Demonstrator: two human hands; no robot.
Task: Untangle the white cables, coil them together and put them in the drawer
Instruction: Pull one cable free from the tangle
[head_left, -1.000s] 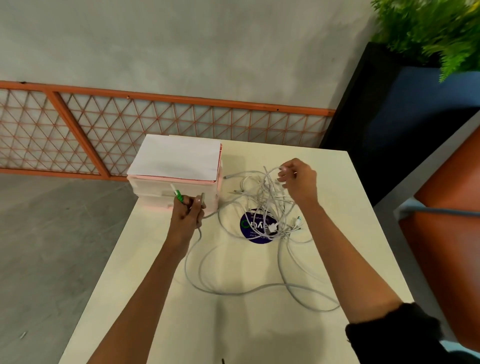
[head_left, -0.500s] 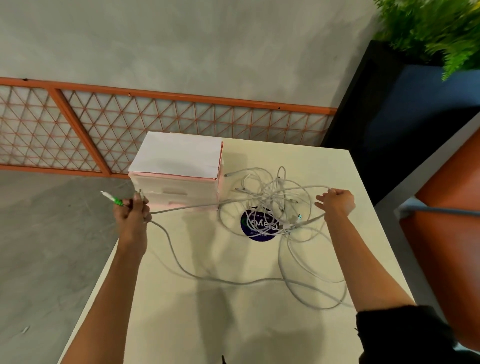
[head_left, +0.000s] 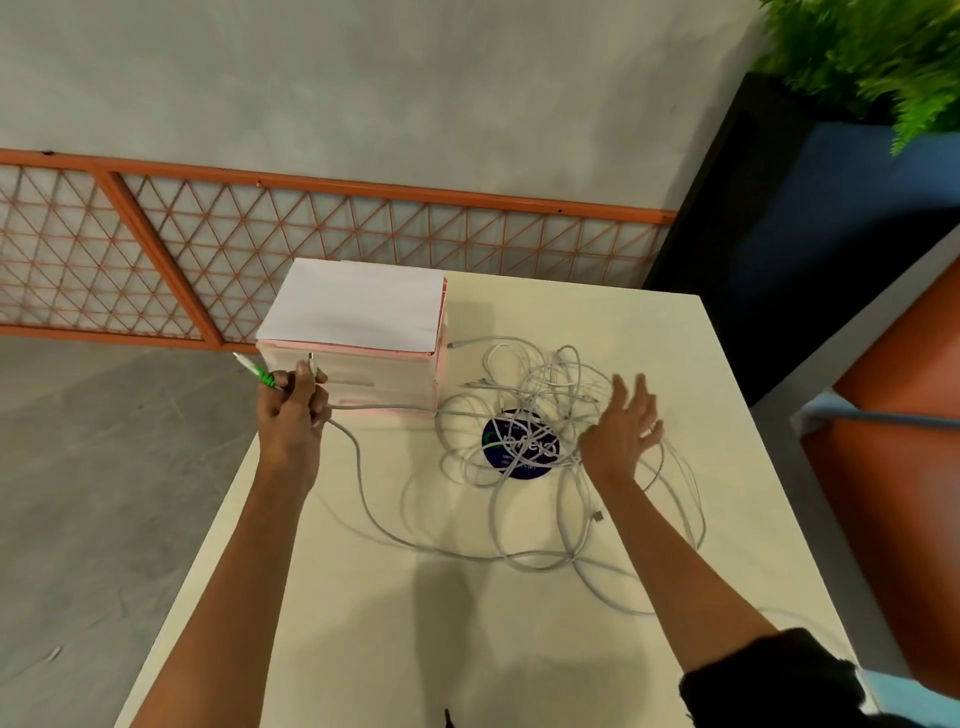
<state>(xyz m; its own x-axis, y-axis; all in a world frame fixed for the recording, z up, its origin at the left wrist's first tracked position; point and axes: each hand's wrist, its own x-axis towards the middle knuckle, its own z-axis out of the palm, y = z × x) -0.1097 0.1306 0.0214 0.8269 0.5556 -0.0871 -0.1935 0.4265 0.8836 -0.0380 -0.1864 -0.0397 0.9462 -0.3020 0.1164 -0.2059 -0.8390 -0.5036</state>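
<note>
A tangle of white cables (head_left: 540, 415) lies on the cream table (head_left: 415, 623), partly over a dark blue round sticker (head_left: 511, 441). My left hand (head_left: 293, 410) is closed on cable ends, one with a green connector, at the table's left edge in front of the pink and white drawer unit (head_left: 358, 343). A strand runs taut from that hand to the tangle, another sags in a loop across the table. My right hand (head_left: 623, 428) hovers over the tangle's right side, fingers spread, holding nothing. The drawers look closed.
An orange lattice fence (head_left: 208, 244) and grey wall stand behind the table. A dark planter with a green plant (head_left: 857, 57) is at the back right. An orange seat (head_left: 893, 441) sits to the right. Grey floor lies to the left.
My left hand pulled the cable ends leftward to the table edge, drawing a strand taut. My right hand swung out to the right, let go of the cables and opened.
</note>
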